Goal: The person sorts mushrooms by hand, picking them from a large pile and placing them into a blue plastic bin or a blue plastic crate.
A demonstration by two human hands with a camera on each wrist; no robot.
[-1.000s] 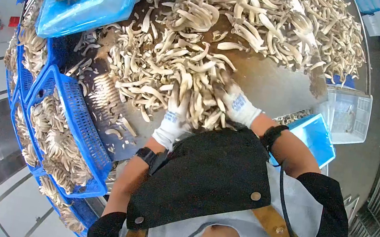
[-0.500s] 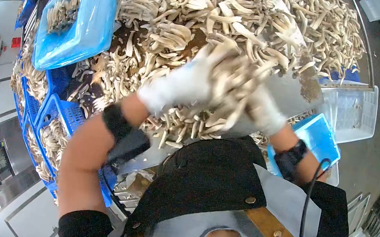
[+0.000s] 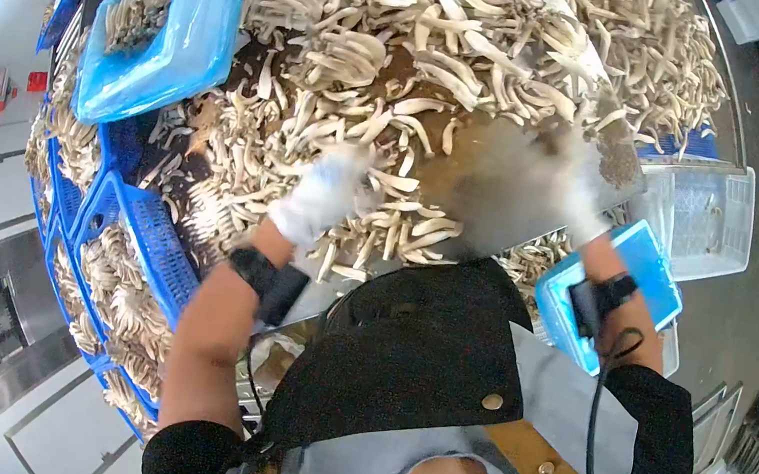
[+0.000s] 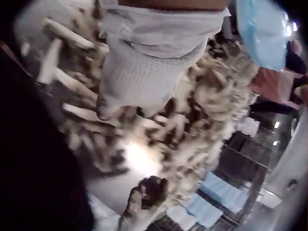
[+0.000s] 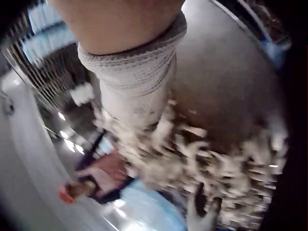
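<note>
Both hands wear white gloves with dark, soiled fingertips. My left hand [image 3: 326, 192] is low over the loose pile of long pale mushrooms [image 3: 318, 125], and its fingers blur into them in the head view. In the right wrist view, the same left hand [image 5: 204, 211] shows its fingers apart with nothing between them. Off to the right, my right hand [image 3: 579, 186] is strongly blurred above the bare steel tabletop [image 3: 499, 192]. The left wrist view catches the right hand [image 4: 147, 195] from afar, with no mushroom visible in it.
At the left stand blue baskets [image 3: 159, 249] full of mushrooms and a blue-lined tray [image 3: 197, 32] with some inside. A blue-lined container [image 3: 645, 258] and a clear crate [image 3: 712, 225] are at the right. Another person [image 5: 103, 175] appears beyond the heap.
Both hands first lay in the near pile, then lifted a bunch of mushrooms together. Now they have parted and the bunch is gone from between them; the right hand has swung right.
</note>
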